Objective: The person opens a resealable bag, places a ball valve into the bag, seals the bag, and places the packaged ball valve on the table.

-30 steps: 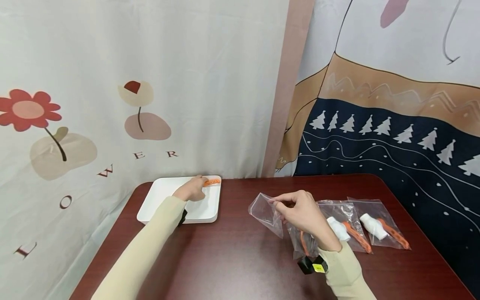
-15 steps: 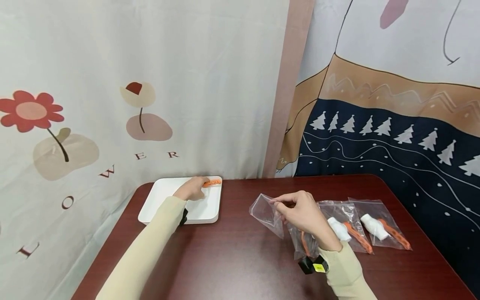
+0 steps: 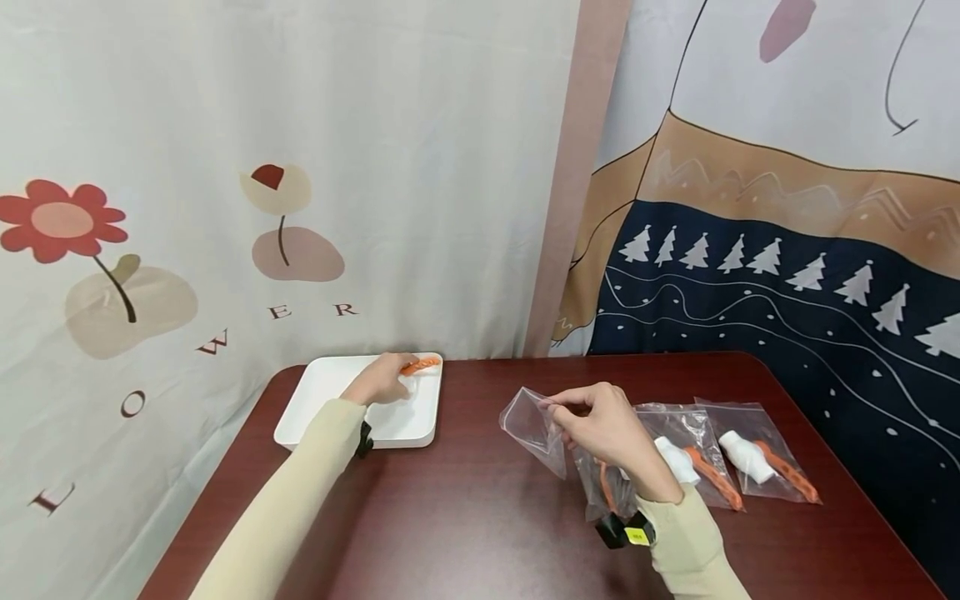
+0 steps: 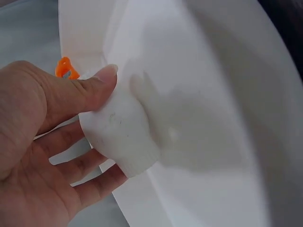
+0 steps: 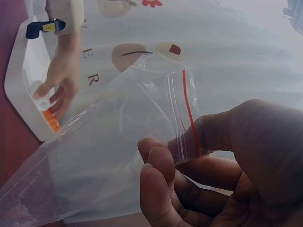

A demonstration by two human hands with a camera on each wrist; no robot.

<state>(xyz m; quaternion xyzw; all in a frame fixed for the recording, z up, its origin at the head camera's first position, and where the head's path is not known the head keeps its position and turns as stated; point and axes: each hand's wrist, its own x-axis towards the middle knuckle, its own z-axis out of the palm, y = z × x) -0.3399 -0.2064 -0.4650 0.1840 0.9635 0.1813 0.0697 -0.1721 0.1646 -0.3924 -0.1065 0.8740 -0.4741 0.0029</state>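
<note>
My left hand [image 3: 380, 379] reaches into the white tray [image 3: 322, 400] at the back left. In the left wrist view its thumb and fingers grip a white bulbous plastic piece [image 4: 118, 130] with a narrower end. An orange perforated strip [image 3: 422, 365] lies by the fingertips, partly hidden behind the hand; its end [image 4: 66, 68] shows past the thumb. Right of the tray, my right hand [image 3: 603, 421] pinches a clear zip-lock bag [image 3: 531, 429] near its mouth. In the right wrist view the bag's red seal line [image 5: 189, 111] runs beside the fingers, and the bag looks empty.
Several filled clear bags lie at the right under and beyond the right forearm. One bag [image 3: 759, 408] holds a white piece [image 3: 747, 456] and an orange strip [image 3: 787, 471]. A patterned curtain [image 3: 450, 167] hangs behind the dark red table [image 3: 465, 517].
My left hand has shifted slightly toward the left in the tray, and the orange strip beside it has tilted a little. The right hand keeps its pinch on the bag, nearly still.
</note>
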